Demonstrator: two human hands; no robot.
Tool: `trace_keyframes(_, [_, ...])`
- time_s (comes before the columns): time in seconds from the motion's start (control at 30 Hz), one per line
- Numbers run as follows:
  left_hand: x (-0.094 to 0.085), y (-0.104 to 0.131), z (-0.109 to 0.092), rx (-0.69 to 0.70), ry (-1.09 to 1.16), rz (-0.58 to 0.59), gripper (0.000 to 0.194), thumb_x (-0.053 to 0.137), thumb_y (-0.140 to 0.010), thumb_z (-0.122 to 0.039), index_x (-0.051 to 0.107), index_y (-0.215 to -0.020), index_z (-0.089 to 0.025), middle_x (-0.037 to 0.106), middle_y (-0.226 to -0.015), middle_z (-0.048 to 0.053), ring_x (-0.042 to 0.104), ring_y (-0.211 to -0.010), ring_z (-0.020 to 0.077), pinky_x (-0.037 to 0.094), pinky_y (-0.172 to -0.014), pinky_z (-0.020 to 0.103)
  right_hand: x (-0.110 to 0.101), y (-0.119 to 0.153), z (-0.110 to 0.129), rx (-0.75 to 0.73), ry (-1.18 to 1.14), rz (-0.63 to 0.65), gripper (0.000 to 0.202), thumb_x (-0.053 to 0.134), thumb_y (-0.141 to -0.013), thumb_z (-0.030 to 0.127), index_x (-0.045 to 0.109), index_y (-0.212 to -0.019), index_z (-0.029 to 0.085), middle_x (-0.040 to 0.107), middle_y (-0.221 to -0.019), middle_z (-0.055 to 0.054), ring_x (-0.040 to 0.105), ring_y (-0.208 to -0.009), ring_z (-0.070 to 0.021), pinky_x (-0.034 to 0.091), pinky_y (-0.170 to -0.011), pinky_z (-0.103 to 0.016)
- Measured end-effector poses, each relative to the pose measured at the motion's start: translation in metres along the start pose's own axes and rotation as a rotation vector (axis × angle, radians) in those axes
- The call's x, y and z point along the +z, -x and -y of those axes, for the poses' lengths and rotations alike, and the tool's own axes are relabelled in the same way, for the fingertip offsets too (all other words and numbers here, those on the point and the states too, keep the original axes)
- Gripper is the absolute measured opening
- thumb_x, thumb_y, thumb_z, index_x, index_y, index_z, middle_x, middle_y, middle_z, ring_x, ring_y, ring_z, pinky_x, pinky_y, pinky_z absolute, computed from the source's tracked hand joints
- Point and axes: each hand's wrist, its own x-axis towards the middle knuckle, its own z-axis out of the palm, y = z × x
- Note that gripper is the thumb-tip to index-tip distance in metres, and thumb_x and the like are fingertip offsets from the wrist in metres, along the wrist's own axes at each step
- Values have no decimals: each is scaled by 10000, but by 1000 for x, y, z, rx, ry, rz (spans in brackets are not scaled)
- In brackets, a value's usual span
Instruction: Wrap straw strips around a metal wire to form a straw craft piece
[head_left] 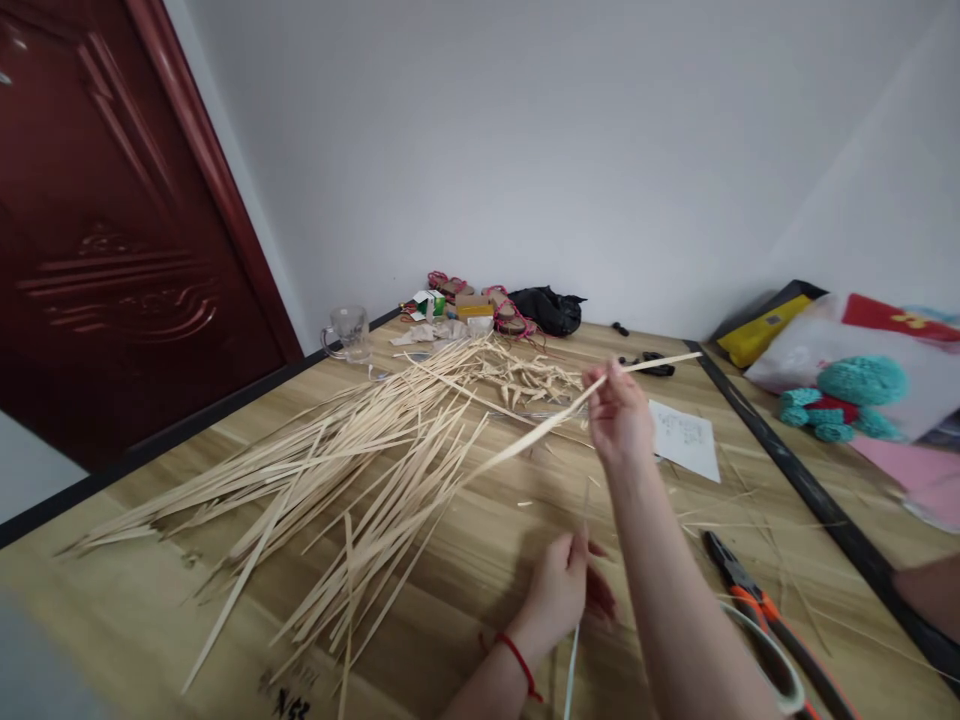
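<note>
as the right hand (621, 412) pinches one pale strip (536, 434) slantwise over the wood-grained tabletop (457, 600), its lower end near the heap of strips (375, 415), a light hold and a straight, unhurried line would probably spare it snagging or splitting. whether the left hand (555, 592), blurred below, grips the thin strand (574, 660) crossing it, i cannot tell. beyond stand a plain wall (600, 150) and, at left, a dark red door (112, 220).
</note>
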Motion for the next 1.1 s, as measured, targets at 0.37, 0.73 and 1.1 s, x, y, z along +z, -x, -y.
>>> trace_keyframes(0.37, [0,7,-12,144,-55,-13,498,471,-761,-607,537,-861,-123,573,-475,-6,550,-393,130,372,-404,222,-142,133,76,450,417,45,191,732,-682,316,661,-808,192,590,-608,9,536,-459,-100,492,-472,-222])
trace_keyframes(0.73, [-7,8,-25,200,40,-96,431,619,-680,-543,590,-796,-129,638,-741,35,468,-431,48,258,-400,183,-165,174,43,672,403,227,259,721,-703,364,660,-814,138,660,-698,-47,606,-526,-127,511,-585,-272])
trace_keyframes(1.1, [-2,16,-24,111,-108,77,463,569,-739,-531,674,-892,-107,536,-493,-2,419,-408,78,232,-405,207,-161,173,47,724,407,317,272,714,-711,365,658,-830,127,692,-738,-84,648,-585,-157,510,-613,-289])
